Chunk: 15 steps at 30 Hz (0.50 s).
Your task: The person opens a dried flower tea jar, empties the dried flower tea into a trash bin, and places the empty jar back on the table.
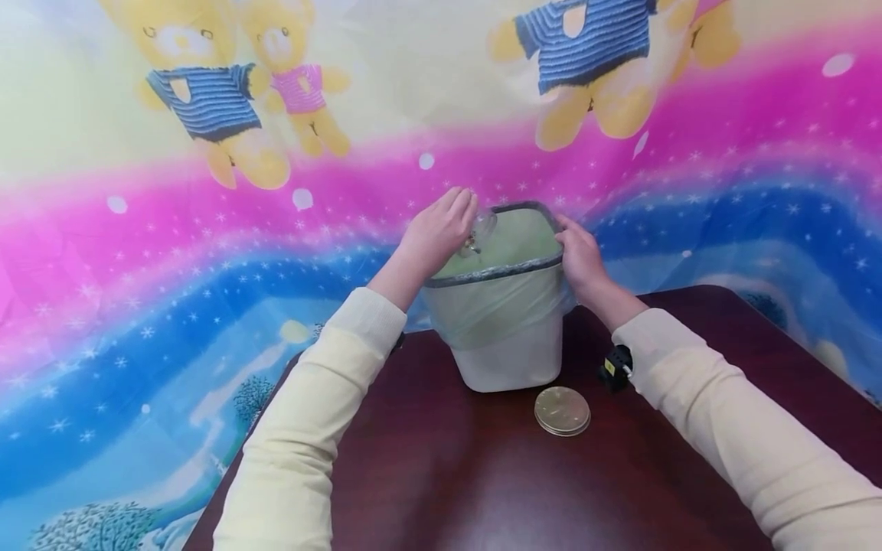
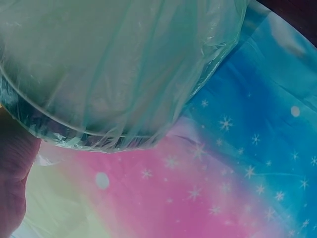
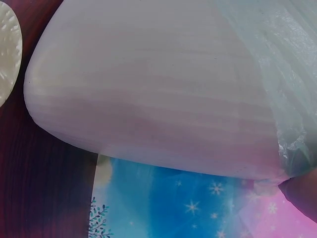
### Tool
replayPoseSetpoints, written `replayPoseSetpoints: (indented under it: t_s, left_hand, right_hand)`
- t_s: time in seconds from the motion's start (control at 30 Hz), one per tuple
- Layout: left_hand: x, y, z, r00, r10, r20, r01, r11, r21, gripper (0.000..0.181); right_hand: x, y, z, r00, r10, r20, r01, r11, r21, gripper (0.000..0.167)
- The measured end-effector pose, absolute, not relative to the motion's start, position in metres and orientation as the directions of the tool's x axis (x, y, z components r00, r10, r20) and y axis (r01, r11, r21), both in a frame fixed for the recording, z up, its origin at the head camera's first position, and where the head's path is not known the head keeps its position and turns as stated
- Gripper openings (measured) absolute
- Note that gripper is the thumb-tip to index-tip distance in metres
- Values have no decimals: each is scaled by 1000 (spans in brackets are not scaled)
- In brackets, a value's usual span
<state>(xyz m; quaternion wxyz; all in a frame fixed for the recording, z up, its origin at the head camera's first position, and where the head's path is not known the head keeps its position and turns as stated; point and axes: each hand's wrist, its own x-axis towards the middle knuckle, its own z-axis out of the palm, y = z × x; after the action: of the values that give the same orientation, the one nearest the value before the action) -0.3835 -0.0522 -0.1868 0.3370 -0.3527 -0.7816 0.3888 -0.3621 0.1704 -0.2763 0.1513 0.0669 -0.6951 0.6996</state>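
Now we saw the left hand (image 1: pixel 441 227), its fingers curled round what looked like a clear container (image 1: pixel 485 227), long axis too blurred to call, over the left side of the lined bin (image 1: pixel 513 352); opposite, the right hand (image 1: pixel 582 256) gripped the rim (image 1: pixel 496 273).

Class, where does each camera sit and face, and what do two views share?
Head: on the head, facing forward and down at the bin; left hand, right hand and sleeves show.
Left wrist: worn there, facing the bin's bagged side; part of that hand shows.
Right wrist: worn there, facing the bin's side; a little of that hand shows.
Both wrist views share bin and snowflake backdrop.
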Motion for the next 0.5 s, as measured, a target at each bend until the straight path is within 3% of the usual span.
replayPoseSetpoints:
  t_s: [0.17,0.5]
  left_hand:
    - [-384,-51,-185,-534,816,221,302,428,-852,60]
    - [-383,-52,-188,-487,847,216,280,385,-879,61]
  right_hand:
    - [-363,170,-276,-945,122,304,-305,7,-952,54]
    - [-361,170,-276,-944,119,307,-307,14,-952,54]
